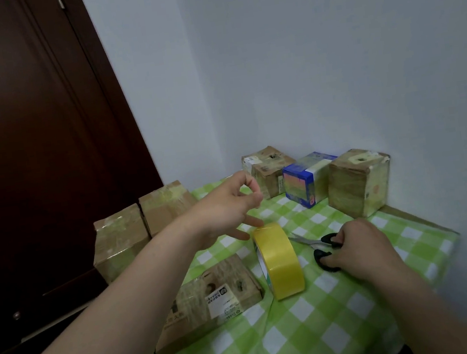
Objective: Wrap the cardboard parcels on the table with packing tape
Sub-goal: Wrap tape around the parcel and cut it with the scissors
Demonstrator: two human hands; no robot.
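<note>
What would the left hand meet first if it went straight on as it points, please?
Probably the brown box at the left end of the back row; the left hand seems above the tape roll, though depth is unclear.

Green checked tablecloth (320, 328), cardboard parcels (210, 301), blue box (305, 180), yellow tape roll (281, 259), black scissors (327, 238)

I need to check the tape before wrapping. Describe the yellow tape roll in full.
The yellow packing tape roll is wide, glossy plastic film wound on a core with a white inner rim showing. It stands on edge on the green-and-white checked tablecloth, between the flat cardboard parcel and the scissors. The left hand has straight fingertips at its top edge; actual contact is unclear.
</note>
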